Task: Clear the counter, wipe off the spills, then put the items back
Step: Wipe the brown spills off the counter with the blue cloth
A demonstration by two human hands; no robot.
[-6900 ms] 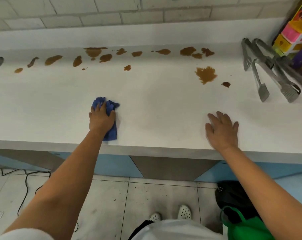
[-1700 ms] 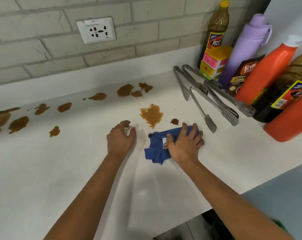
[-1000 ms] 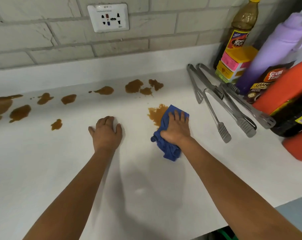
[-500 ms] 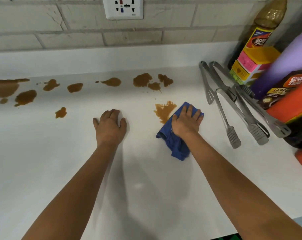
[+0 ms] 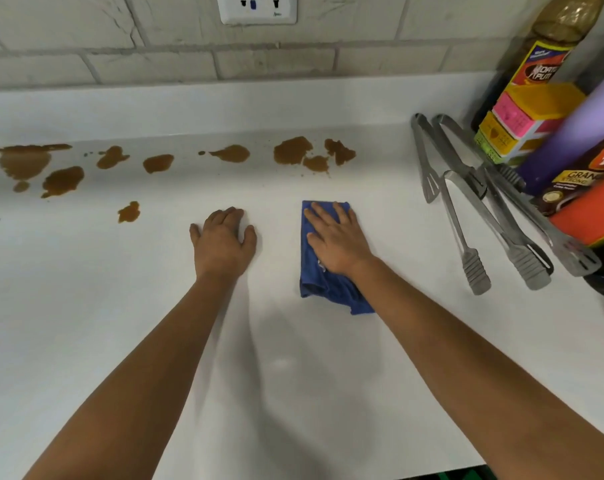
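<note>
smooth white laminate counter (image 5: 86,306) carrying the whole scene, matte with a faint sheen, meeting a grey brick wall behind a low white upstand. change since half a second ago: the ragged brown spill patch that lay just left of the cloth is no longer visible; the cloth now sits over that spot, so that patch is judged absorbed or covered, and the wiping step is under way, not finished. row of brown liquid spills (image 5: 293,152) along the back edge of the counter, irregular, flat, glossy blotches, unchanged and untouched; they are the remaining work. cluster of moved items at far right: tall brown sauce bottle (image 5: 543,53), lilac flask (image 5: 570,133), orange plastic bottle (image 5: 591,213), stacked yellow-and-pink boxes (image 5: 522,123), crowded together and touching. stainless steel tongs (image 5: 467,209), several pairs, long, thin and rigid with ridged tips, lying beside the bottles, well apart from the cloth. folded blue woven cloth (image 5: 328,289), soft and rumpled at its near edge, flat on the counter at centre. right hand (image 5: 335,244) flat on the cloth, fingers straight, pressing it down. left hand (image 5: 224,244) bare on the counter just left of the cloth, fingers relaxed, gripping nothing, bracing. white wall socket (image 5: 257,8) above.
</note>
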